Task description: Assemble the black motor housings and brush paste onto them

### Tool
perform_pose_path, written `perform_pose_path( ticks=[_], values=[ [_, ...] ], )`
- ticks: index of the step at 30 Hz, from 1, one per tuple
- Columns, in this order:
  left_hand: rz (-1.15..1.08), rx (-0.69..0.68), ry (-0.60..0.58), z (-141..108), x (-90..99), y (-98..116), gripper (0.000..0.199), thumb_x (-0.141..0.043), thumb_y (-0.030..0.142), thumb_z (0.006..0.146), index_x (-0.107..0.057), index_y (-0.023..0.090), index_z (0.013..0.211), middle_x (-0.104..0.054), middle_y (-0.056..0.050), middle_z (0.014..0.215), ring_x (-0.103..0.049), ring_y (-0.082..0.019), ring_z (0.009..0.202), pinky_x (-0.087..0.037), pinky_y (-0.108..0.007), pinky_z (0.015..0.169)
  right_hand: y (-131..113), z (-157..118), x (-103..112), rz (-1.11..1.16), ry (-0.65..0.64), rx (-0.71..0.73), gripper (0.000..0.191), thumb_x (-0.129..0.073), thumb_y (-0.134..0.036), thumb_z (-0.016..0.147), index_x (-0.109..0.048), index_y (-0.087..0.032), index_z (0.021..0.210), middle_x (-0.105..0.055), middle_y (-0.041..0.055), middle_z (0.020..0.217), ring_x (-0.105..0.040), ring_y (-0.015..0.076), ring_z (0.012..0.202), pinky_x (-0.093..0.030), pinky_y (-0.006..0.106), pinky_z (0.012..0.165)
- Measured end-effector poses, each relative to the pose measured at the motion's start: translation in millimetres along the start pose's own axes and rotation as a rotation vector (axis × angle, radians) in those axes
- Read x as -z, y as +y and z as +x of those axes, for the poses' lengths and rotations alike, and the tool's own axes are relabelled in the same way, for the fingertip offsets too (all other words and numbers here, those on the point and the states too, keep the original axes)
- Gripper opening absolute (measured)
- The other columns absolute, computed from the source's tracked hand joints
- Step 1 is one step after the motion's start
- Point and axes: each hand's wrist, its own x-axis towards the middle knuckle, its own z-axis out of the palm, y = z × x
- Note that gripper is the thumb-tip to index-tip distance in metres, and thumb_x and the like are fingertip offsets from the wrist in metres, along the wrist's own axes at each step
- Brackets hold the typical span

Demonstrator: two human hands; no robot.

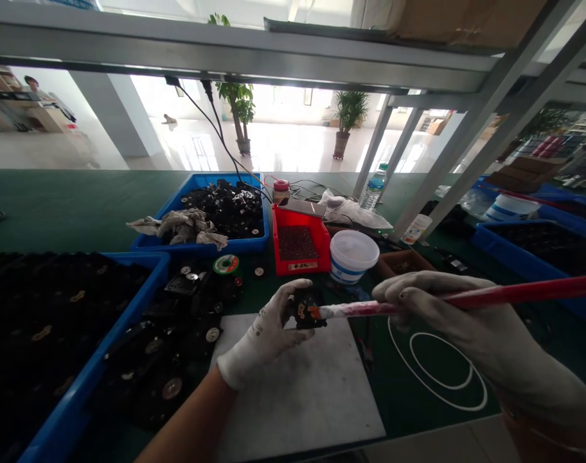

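Head view: left hand [266, 331] pinching a black part [303, 310], right hand [435, 308] pinching a red brush [495, 294], white tub [354, 256] beyond.

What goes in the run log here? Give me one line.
left hand: holds black part | right hand: holds red-handled brush, tip on part | below: white board

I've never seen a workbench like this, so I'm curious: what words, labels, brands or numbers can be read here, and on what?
Nothing here is clear enough to quote.
White label on the red bin: too blurred to read.
Green label on the round spool: too small to read.
Label on the water bottle: too small to read.
Label on the small white bottle: too blurred to read.
Dark marks on the left glove: too small to read.
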Motion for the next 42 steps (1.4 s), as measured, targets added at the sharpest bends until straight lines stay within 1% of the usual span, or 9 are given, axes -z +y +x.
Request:
perform_pose_path(
  ticks=[3, 6, 11, 15, 21, 26, 36, 39, 42],
  values=[
    [-0.005, -0.001, 0.009, 0, -0.3, 3, 0.076, -0.081, 0.009, 0.078, -0.053, 0.030, 0.145, -0.057, -0.006, 0.149, -0.062, -0.026, 0.131, -0.055, -0.037, 0.109, 7, -18, -12, 0.047, 0.241, 0.030, 0.025, -0.081, -0.051, 0.094, -0.085, -0.027, 0.091, -0.080, 0.0068, 0.095, -0.072, 0.0184, 0.065, -0.064, 0.024, 0.056],
    [0.000, 0.007, 0.009, -1, -1.6, 8, 0.074, -0.081, 0.011, 0.079, -0.052, 0.028, 0.145, -0.058, -0.008, 0.147, -0.064, -0.026, 0.127, -0.055, -0.038, 0.108, 17, -26, -22, 0.071, 0.309, 0.050, 0.022, -0.082, -0.048, 0.095, -0.085, -0.026, 0.089, -0.080, 0.0063, 0.097, -0.073, 0.0177, 0.066, -0.066, 0.023, 0.058],
    [0.057, 0.017, 0.017, -2, -1.9, 13, 0.073, -0.081, 0.009, 0.077, -0.055, 0.027, 0.143, -0.061, -0.008, 0.142, -0.062, -0.028, 0.130, -0.051, -0.040, 0.114, 27, -23, -20, 0.037, 0.067, 0.081, 0.016, -0.075, -0.034, 0.100, -0.082, -0.023, 0.090, -0.080, 0.0059, 0.092, -0.074, 0.0170, 0.065, -0.064, 0.021, 0.058],
    [0.082, 0.029, -0.026, -2, -4.0, 7, 0.073, -0.079, 0.008, 0.075, -0.055, 0.026, 0.141, -0.064, -0.008, 0.136, -0.064, -0.028, 0.126, -0.055, -0.040, 0.109, 22, -18, -5, -0.098, -0.171, 0.200, 0.011, -0.073, -0.024, 0.099, -0.082, -0.021, 0.093, -0.080, 0.0087, 0.098, -0.077, 0.0217, 0.078, -0.067, 0.027, 0.072],
    [0.067, 0.049, -0.056, -1, -9.6, -4, 0.073, -0.079, 0.009, 0.076, -0.051, 0.023, 0.142, -0.062, -0.011, 0.139, -0.064, -0.028, 0.128, -0.053, -0.043, 0.112, 22, -18, 2, 0.022, 0.020, 0.092, 0.016, -0.077, -0.036, 0.099, -0.084, -0.024, 0.091, -0.080, 0.0075, 0.098, -0.074, 0.0180, 0.068, -0.064, 0.022, 0.058],
    [0.071, 0.059, -0.057, -2, -10.7, -1, 0.073, -0.079, 0.008, 0.077, -0.050, 0.024, 0.142, -0.061, -0.011, 0.139, -0.062, -0.028, 0.131, -0.053, -0.041, 0.112, 38, -22, -8, 0.094, 0.061, 0.001, 0.014, -0.077, -0.037, 0.100, -0.084, -0.024, 0.099, -0.080, 0.0072, 0.101, -0.075, 0.0184, 0.076, -0.066, 0.022, 0.065],
    [0.151, 0.057, -0.044, -4, -12.8, -4, 0.075, -0.081, 0.011, 0.075, -0.053, 0.022, 0.143, -0.061, -0.014, 0.145, -0.061, -0.032, 0.135, -0.049, -0.048, 0.117, 28, -9, 5, -0.137, -0.313, 0.076, 0.020, -0.068, -0.033, 0.104, -0.080, -0.018, 0.098, -0.077, 0.0077, 0.093, -0.073, 0.0208, 0.078, -0.062, 0.025, 0.068],
    [0.220, 0.069, -0.006, -2, -14.1, -7, 0.078, -0.080, 0.008, 0.071, -0.054, 0.023, 0.143, -0.058, -0.013, 0.149, -0.057, -0.031, 0.139, -0.044, -0.048, 0.122, 15, -10, 13, -0.120, -0.170, 0.107, 0.020, -0.074, -0.035, 0.100, -0.082, -0.018, 0.091, -0.078, 0.0090, 0.091, -0.074, 0.0215, 0.076, -0.063, 0.025, 0.064],
    [0.307, 0.117, 0.062, 1, -16.3, -10, 0.072, -0.077, 0.008, 0.073, -0.057, 0.022, 0.141, -0.061, -0.012, 0.145, -0.059, -0.030, 0.136, -0.045, -0.048, 0.121, 12, -19, 18, -0.007, 0.184, 0.138, 0.018, -0.079, -0.040, 0.097, -0.083, -0.024, 0.090, -0.079, 0.0072, 0.096, -0.073, 0.0185, 0.071, -0.064, 0.023, 0.060]
  ],
)
